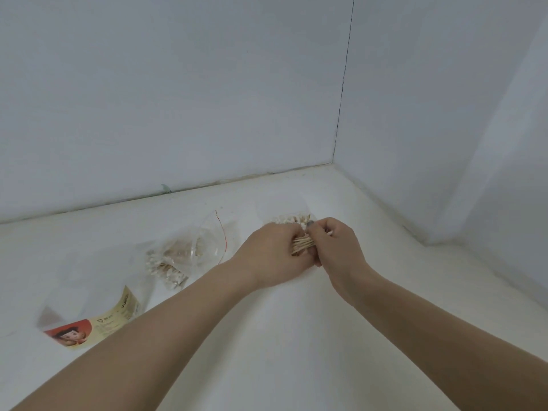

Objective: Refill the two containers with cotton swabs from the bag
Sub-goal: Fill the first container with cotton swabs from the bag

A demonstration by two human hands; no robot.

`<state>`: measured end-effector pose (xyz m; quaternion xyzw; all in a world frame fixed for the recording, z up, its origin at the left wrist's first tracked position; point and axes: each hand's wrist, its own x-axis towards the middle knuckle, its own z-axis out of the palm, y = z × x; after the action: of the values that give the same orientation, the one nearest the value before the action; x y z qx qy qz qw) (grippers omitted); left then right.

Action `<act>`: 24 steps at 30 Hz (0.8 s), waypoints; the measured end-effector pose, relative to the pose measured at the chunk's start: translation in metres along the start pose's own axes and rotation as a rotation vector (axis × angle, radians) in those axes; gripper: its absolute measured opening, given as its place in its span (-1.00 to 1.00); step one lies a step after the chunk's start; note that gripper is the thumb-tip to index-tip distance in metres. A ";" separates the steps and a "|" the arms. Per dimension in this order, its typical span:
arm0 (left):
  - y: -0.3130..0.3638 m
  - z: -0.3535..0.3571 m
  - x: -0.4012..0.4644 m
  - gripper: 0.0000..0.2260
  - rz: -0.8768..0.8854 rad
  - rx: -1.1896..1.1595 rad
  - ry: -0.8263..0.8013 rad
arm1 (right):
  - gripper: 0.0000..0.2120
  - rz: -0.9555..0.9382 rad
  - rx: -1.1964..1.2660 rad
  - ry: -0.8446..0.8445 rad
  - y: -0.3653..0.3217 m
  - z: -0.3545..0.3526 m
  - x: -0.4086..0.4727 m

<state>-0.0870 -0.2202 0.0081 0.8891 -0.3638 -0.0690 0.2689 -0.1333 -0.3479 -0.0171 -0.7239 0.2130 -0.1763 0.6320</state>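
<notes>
Both my hands meet over the white surface. My left hand (pixel 271 250) and my right hand (pixel 335 243) are closed together on a bundle of wooden-stick cotton swabs (pixel 302 244). Just behind the hands a clear container (pixel 292 218) shows white swab tips at its top; its lower part is hidden by my hands. To the left lies a clear plastic bag (pixel 189 253) with a red strip at its mouth and more swabs (pixel 167 269) inside. A second container is not clearly visible.
A clear package with a yellow and red printed label (pixel 98 324) lies at the front left. White walls close the surface at the back and on the right, meeting in a corner (pixel 333 163).
</notes>
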 end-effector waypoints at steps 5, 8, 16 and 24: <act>0.006 -0.003 0.007 -0.65 -0.317 -0.675 0.192 | -0.76 -0.018 0.064 0.000 -0.009 -0.002 0.008; 0.015 -0.001 0.015 -0.62 -0.537 -1.087 0.256 | -0.80 0.046 0.151 -0.031 -0.013 0.004 0.009; 0.019 0.002 0.024 -0.75 -0.380 -0.700 0.327 | -0.79 0.012 0.076 -0.038 -0.018 0.016 0.011; 0.015 0.000 0.031 -0.71 -0.303 -0.479 0.312 | -0.78 -0.010 -0.001 0.001 -0.019 0.011 0.027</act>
<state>-0.0740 -0.2505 0.0181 0.8445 -0.1550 -0.0548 0.5097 -0.1029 -0.3511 -0.0003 -0.7252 0.2099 -0.1795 0.6307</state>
